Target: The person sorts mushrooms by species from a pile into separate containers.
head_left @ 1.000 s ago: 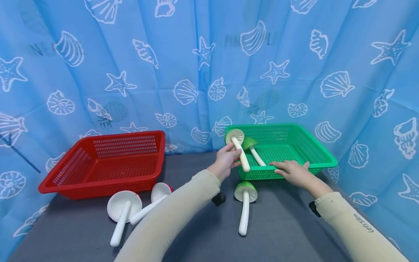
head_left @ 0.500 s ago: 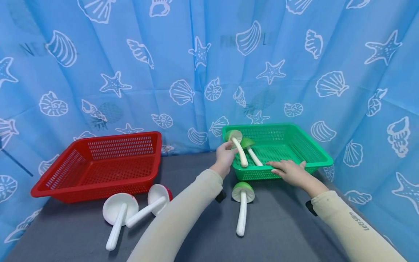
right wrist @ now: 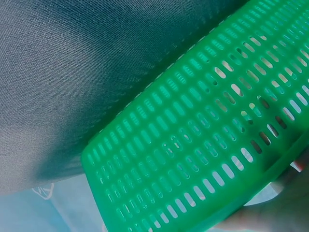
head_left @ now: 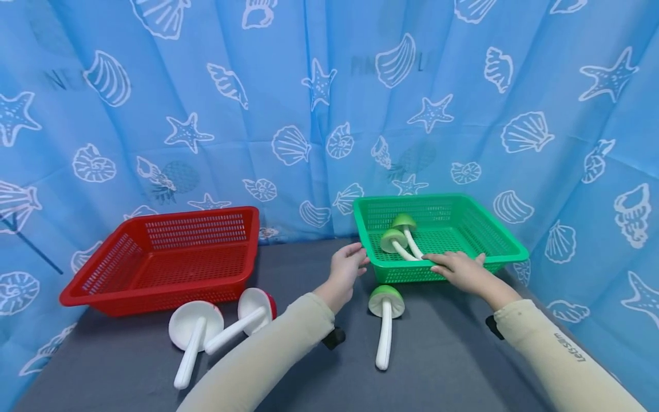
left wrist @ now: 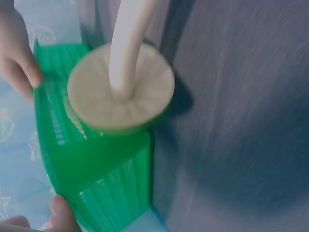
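My left hand (head_left: pixel 344 274) is just off the left rim of the green basket (head_left: pixel 494 229), holding nothing, its fingers relaxed. Across the basket's front rim rests my right hand (head_left: pixel 460 273), fingers extended; the left wrist view shows its fingertips (left wrist: pixel 31 72) at the rim. Two toy mushrooms with green caps lie inside: a front one (head_left: pixel 393 241) and a back one (head_left: pixel 404 222), partly hidden by the front wall. A third green toy mushroom (head_left: pixel 386 303) lies on the table before the basket, and looms large in the left wrist view.
At the left stands a red basket (head_left: pixel 154 303). Two toy mushrooms with white undersides, one left (head_left: pixel 195 326) and one with a red cap edge (head_left: pixel 254 309), lie in front of it. A blue shell-print curtain (head_left: pixel 288 86) hangs behind the grey table (head_left: pixel 309 372).
My left hand has let go of a green toy mushroom, which now lies in the green basket, and has drawn back left. The right hand stays on the rim.
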Demonstrator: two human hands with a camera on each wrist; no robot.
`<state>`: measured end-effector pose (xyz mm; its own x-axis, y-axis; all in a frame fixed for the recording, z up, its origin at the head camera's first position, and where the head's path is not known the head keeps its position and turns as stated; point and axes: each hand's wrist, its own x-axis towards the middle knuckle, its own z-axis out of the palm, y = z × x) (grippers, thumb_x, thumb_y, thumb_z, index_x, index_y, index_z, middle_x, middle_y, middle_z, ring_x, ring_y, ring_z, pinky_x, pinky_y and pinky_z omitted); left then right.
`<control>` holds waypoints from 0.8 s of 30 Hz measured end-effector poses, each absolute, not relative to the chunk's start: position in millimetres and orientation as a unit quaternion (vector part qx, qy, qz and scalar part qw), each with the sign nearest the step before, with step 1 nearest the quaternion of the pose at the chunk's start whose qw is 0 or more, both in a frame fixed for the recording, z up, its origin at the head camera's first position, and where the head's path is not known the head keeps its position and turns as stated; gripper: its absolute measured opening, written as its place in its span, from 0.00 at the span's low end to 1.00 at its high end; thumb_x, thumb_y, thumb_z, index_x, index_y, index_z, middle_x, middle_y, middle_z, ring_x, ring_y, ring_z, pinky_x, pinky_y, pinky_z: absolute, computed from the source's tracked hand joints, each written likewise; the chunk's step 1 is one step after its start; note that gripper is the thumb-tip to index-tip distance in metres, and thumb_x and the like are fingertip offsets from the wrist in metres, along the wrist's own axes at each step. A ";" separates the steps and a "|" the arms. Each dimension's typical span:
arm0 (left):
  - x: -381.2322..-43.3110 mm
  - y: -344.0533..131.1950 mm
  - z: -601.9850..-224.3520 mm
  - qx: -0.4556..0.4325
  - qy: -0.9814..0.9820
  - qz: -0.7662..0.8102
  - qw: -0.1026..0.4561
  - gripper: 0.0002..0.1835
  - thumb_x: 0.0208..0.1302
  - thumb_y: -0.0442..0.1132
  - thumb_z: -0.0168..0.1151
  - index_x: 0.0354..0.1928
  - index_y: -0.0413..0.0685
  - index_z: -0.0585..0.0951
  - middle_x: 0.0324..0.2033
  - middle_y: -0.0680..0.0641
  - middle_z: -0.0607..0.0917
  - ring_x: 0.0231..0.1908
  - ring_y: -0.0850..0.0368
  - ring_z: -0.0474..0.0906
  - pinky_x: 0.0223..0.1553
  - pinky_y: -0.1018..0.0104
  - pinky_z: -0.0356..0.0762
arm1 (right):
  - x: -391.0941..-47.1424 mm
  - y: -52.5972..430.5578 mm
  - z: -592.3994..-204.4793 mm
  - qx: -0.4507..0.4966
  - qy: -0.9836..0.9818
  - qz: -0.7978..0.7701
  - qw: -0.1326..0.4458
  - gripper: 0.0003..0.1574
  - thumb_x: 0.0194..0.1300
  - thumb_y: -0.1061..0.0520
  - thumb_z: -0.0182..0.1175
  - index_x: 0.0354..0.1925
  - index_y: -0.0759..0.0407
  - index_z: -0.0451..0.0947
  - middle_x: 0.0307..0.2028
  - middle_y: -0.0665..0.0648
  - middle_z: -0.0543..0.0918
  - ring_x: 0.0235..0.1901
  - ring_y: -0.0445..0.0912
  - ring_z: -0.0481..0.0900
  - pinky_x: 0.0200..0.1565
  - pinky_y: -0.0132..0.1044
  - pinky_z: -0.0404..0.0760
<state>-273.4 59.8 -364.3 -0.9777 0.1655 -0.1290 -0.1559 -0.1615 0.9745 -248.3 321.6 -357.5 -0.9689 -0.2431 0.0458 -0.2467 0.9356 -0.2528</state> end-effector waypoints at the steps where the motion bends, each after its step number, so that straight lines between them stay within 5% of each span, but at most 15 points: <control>1: -269.2 57.4 -365.6 -0.001 0.638 0.762 0.114 0.23 0.77 0.35 0.52 0.69 0.36 0.70 0.63 0.36 0.76 0.60 0.42 0.77 0.61 0.54 0.77 | -248.4 321.9 -357.9 0.124 -0.984 0.129 0.008 0.26 0.75 0.54 0.55 0.67 0.60 0.73 0.58 0.76 0.76 0.60 0.79 0.66 0.51 0.90 0.40; 24: -204.9 33.4 -409.2 0.003 0.654 0.710 0.262 0.24 0.73 0.33 0.52 0.66 0.28 0.69 0.56 0.33 0.81 0.56 0.38 0.80 0.58 0.47 0.77 | -248.2 323.7 -358.6 0.130 -0.982 0.138 0.008 0.26 0.75 0.54 0.54 0.67 0.59 0.73 0.60 0.76 0.75 0.61 0.80 0.64 0.51 0.90 0.37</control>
